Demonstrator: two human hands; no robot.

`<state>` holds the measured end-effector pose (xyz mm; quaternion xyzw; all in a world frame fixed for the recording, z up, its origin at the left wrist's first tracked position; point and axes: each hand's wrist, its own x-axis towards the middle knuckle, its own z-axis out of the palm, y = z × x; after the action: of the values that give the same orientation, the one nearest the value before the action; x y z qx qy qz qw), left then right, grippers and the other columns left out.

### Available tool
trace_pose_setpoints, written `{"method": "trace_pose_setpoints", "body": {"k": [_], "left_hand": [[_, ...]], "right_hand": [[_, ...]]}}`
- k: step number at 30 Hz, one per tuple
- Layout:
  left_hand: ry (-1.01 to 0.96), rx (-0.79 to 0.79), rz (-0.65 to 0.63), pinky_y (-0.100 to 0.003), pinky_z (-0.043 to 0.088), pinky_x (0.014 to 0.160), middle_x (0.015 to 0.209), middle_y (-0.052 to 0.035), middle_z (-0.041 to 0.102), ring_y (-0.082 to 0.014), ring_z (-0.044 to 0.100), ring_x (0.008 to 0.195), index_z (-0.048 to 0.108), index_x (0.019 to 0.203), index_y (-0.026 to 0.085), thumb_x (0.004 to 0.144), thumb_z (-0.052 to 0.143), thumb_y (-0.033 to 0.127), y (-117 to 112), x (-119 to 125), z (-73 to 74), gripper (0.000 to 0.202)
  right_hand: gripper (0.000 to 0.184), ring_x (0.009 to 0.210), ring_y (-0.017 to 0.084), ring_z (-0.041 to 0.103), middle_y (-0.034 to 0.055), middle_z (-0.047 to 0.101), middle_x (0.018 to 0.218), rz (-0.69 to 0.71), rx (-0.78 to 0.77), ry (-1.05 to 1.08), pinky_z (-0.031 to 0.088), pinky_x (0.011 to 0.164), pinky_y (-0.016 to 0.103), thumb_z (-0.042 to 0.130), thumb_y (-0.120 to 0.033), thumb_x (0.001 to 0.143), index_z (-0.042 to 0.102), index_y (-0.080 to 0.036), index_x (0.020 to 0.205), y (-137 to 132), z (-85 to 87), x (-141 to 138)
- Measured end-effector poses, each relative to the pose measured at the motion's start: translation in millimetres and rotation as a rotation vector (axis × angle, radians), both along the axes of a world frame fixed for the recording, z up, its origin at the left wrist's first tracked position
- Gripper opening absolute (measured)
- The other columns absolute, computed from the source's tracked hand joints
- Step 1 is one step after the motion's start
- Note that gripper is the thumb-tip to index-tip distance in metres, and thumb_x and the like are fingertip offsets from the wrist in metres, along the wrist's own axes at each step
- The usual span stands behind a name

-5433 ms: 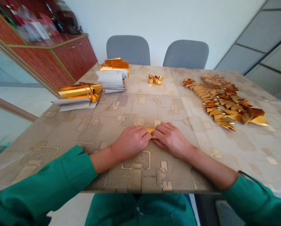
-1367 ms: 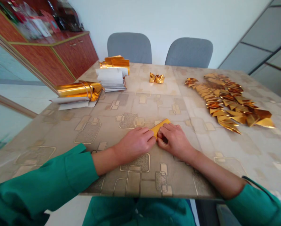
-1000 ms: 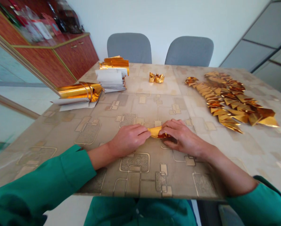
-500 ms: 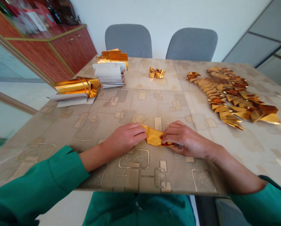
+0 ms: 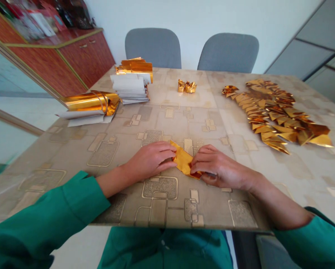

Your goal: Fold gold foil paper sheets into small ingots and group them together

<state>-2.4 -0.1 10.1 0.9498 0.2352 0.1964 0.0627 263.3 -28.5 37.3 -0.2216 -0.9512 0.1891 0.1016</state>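
A folded gold foil strip (image 5: 183,160) is pressed against the desk (image 5: 167,119) by the left hand (image 5: 150,160) and right hand (image 5: 220,170), their fingers (image 5: 203,158) held together and clamped on its edges.

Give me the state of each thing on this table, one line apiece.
Folded gold foil piece, creased, held between both hands
Left hand, fingers curled against the foil
Right hand, pinching the foil's lower end
Gold foil triangles, heaped in a long overlapping pile
Two gold foil ingots, shaped, side by side
White paper sheets, stacked
Gold foil roll, curled, lying on loose paper
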Motion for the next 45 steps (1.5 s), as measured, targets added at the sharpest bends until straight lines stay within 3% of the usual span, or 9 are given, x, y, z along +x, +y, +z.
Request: {"method": "trace_pose_setpoints", "body": {"k": [8,14,20,27,31,35,37,40,45], "left_hand": [[-0.042,-0.049,0.011,-0.035,0.053,0.092,0.11,-0.0081,0.071,-0.0179,0.066,0.1,0.069,0.096,0.015,0.096,0.054,0.025,6,5,-2.3,0.018],[-0.041,-0.088,-0.161,-0.037,0.051,0.1,0.117,-0.0078,0.071,-0.0181,0.065,0.11,0.07,0.101,0.016,0.097,0.049,0.017,27,13,-1.1,0.021],[-0.055,-0.153,-0.275,-0.037,0.049,0.103,0.114,-0.0066,0.073,-0.0169,0.065,0.11,0.071,0.098,0.017,0.097,0.048,0.015,37,23,-0.6,0.022],[-0.11,-0.046,-0.168,-0.036,0.05,0.095,0.113,-0.0071,0.072,-0.0197,0.062,0.106,0.071,0.093,0.017,0.096,0.052,0.019,33,25,-1.0,0.02],[-0.123,-0.033,-0.026,-0.034,0.049,0.09,0.108,-0.0082,0.071,-0.0185,0.061,0.1,0.068,0.098,0.015,0.098,0.047,0.018,14,17,10.6,0.021],[-0.093,-0.023,0.206,-0.033,0.047,0.079,0.093,-0.0061,0.067,-0.0185,0.057,0.088,0.068,0.092,0.016,0.097,0.048,0.02,-29,0,20.1,0.021],[-0.06,0.045,0.176,-0.032,0.045,0.074,0.088,-0.005,0.067,-0.0174,0.055,0.08,0.068,0.09,0.016,0.098,0.048,0.02,-51,-7,18.0,0.022],[0.025,0.171,0.152,-0.033,0.043,0.074,0.095,-0.005,0.068,-0.0179,0.054,0.081,0.065,0.111,0.016,0.098,0.047,0.017,-75,-12,9.7,0.022],[0.107,0.188,0.09,-0.038,0.041,0.088,0.102,-0.0065,0.067,-0.0197,0.055,0.09,0.062,0.118,0.014,0.098,0.049,0.024,-84,-10,0.9,0.025]], "right_hand": [[0.023,0.094,0.017,0.057,0.0016,0.069,0.096,-0.079,0.025,0.029,0.037,0.091,0.036,0.059,-0.009,0.083,0.066,-0.023,0.099,7,0.4,9],[0.01,0.102,0.017,0.057,0.0028,0.07,0.104,0.047,-0.043,0.144,0.037,0.093,0.036,0.059,-0.022,0.093,0.068,-0.024,0.098,5,-9.4,-6],[0.012,0.103,0.017,0.059,0.0028,0.069,0.102,0.016,-0.036,0.227,0.039,0.094,0.037,0.06,-0.028,0.095,0.068,-0.023,0.102,7,-23.2,-11],[0.012,0.092,0.016,0.061,0.0024,0.07,0.092,-0.115,-0.136,0.315,0.042,0.086,0.033,0.062,-0.029,0.094,0.071,-0.022,0.091,3,-24.8,-25],[0.012,0.083,0.014,0.062,0.0012,0.071,0.087,-0.192,-0.148,0.322,0.04,0.078,0.03,0.061,-0.027,0.094,0.07,-0.021,0.089,-3,-26.4,-31],[0.016,0.074,0.014,0.059,0.0003,0.069,0.075,-0.332,-0.11,0.286,0.036,0.072,0.03,0.062,-0.028,0.093,0.069,-0.019,0.081,-10,-29.7,-36],[0.016,0.072,0.014,0.058,0.0004,0.068,0.074,-0.365,-0.108,0.276,0.035,0.071,0.03,0.064,-0.027,0.092,0.068,-0.019,0.079,-13,-30.1,-37],[0.012,0.069,0.014,0.056,-0.0004,0.066,0.07,-0.384,-0.096,0.28,0.034,0.069,0.029,0.066,-0.025,0.09,0.068,-0.019,0.08,-15,-29.1,-39],[0.009,0.065,0.013,0.054,-0.0032,0.063,0.064,-0.442,-0.044,0.237,0.031,0.068,0.029,0.071,-0.02,0.085,0.066,-0.018,0.077,-15,-28.6,-43]]}}
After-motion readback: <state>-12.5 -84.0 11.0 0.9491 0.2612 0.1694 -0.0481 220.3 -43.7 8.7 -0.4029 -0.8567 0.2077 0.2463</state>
